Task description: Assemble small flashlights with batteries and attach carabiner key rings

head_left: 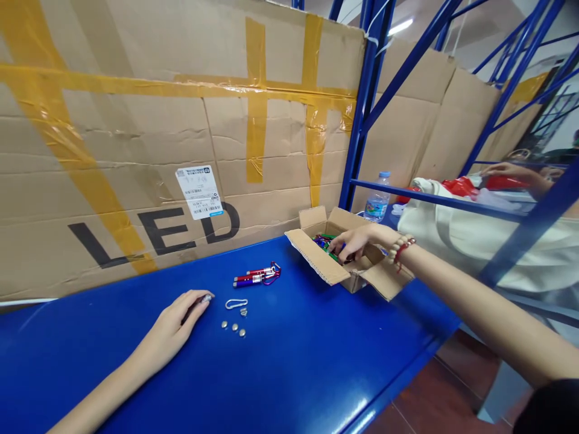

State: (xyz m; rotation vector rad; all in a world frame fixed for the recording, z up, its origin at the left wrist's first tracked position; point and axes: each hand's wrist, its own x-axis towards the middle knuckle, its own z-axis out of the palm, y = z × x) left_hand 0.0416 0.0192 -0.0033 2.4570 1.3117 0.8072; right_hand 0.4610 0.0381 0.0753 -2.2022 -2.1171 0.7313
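My left hand [183, 319] rests on the blue table with thumb and fingertips closed on a small silver piece [207, 298], mostly covered by the fingers. Beside it lie a silver carabiner clip [236, 304], a few tiny metal pieces [243, 312] and three small silver discs [235, 327] that look like button cells. Farther back are red and blue penlight-like metal tubes [256, 277] with a carabiner. My right hand [355, 243] reaches into an open cardboard box [323, 265], fingers apart and bent down among colourful metal tubes [323, 242]; its fingertips are partly hidden.
A large taped carton [280, 144] marked LED stands along the back of the table [289, 361]. Blue rack posts [357, 138] rise behind the box. A water bottle [377, 199] and a white bag [434, 223] are at the right, near another person's hand [511, 172].
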